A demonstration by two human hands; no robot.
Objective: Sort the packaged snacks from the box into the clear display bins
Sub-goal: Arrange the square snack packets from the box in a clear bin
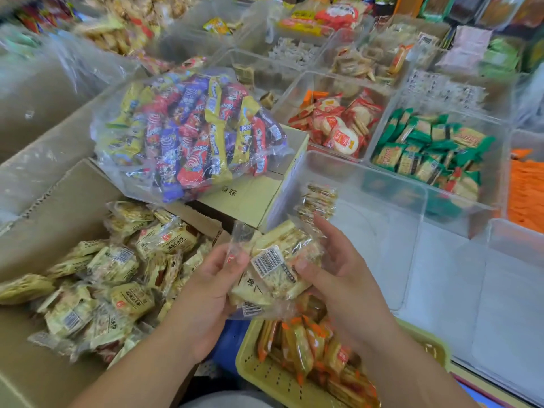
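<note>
Two hands, the left hand [206,293] and the right hand [347,287], are in view. One cardboard box [59,207] holds too many pale snack packets [117,278] to count. There is one yellow basket [265,375] and one big clear bag of colourful sweets [191,134].

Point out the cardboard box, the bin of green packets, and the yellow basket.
cardboard box [44,228], head view, on its bare inner flap.
bin of green packets [497,184], head view, on its clear right wall.
yellow basket [265,375], head view, on its perforated floor.
</note>
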